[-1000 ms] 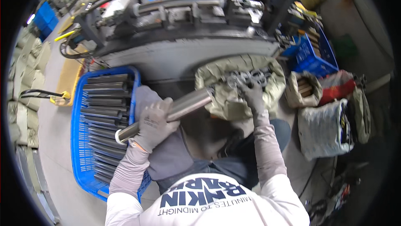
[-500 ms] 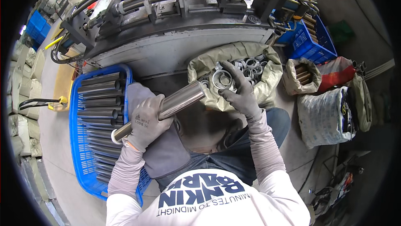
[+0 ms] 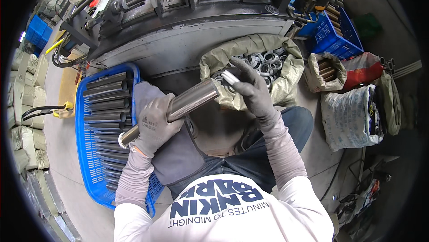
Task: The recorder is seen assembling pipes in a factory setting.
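- Metal tube point(image 3: 192, 103): approx. centre of view, slanting from 8 toward 1 o'clock; smooth, straight, round-section, mirror-bright w/ dark reflected streaks. White collar point(image 3: 121, 141) on its lower end.
- L hand point(image 3: 158, 123), approx. 8–9 o'clock, grey knit-type glove: fingers wrapped round tube, grasping it.
- R hand point(image 3: 255, 89), approx. 2 o'clock, same glove type: thumb & fingers pinching a pale ring point(image 3: 230, 77), seen edge-on, ridged, just off tube's upper end.
- Sack point(image 3: 292, 70), 1–2 o'clock: olive woven plastic, crinkled, mouth rolled open; holds loose rings point(image 3: 268, 58), grey, hollow, approx. same dia.
- Basket point(image 3: 79, 121), 8–9 o'clock: blue slotted plastic, rounded corners; dark glossy tubes point(image 3: 109, 103) stacked lengthwise.
- Grey cloth point(image 3: 178, 161), 7–8 o'clock: matte, draped on thigh.
- Machine point(image 3: 178, 41), 11–12 o'clock: painted metal base, scuffed, w/ dark greasy-looking top.
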Demonstrator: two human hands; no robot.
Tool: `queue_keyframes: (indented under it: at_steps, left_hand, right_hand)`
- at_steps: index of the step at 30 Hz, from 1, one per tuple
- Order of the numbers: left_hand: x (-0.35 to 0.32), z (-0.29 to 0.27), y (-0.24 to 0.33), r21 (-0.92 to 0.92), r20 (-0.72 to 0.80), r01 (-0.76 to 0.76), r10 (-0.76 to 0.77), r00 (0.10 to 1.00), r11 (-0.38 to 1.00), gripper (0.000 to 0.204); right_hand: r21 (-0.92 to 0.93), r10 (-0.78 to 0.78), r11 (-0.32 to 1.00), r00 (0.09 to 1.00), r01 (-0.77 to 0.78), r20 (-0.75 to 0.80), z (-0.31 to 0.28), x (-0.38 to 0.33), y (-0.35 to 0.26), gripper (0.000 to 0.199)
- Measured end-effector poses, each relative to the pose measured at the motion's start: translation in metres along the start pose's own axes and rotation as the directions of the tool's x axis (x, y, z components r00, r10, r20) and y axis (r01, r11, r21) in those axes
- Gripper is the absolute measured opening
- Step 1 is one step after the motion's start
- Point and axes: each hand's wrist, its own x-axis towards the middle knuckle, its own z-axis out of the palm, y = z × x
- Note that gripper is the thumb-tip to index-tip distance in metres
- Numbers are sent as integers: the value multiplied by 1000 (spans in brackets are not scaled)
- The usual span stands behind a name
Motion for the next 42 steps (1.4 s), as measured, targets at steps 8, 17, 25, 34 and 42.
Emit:
queue_keyframes:
  at_steps: [8,17,25,34,42]
  left_hand:
    - [1,2,1,12,-20,-26,26,999,1000,50]
    - [2,8,2,32,121,0,-4,993,1000,59]
    - [1,15,-2,81,130,-6,-4,991,997,58]
    - [6,17,-8,172,269,-24,-24,963,985,64]
    - [-10,6,-22,279,222,85,-151,963,956,65]
  right_hand:
    - [-202,-167,967,986,158,-28,0,6,45,36]
    - [-365,-259,890,962,273,88,33,-1,32,52]
    - [-482,-392,823,915,299,-101,53,6,47,30]
    - [-492,-354,847,903,200,-243,61,19,76,21]
    - [-651,-232,753,965,96,-125,-45,62,69,42]
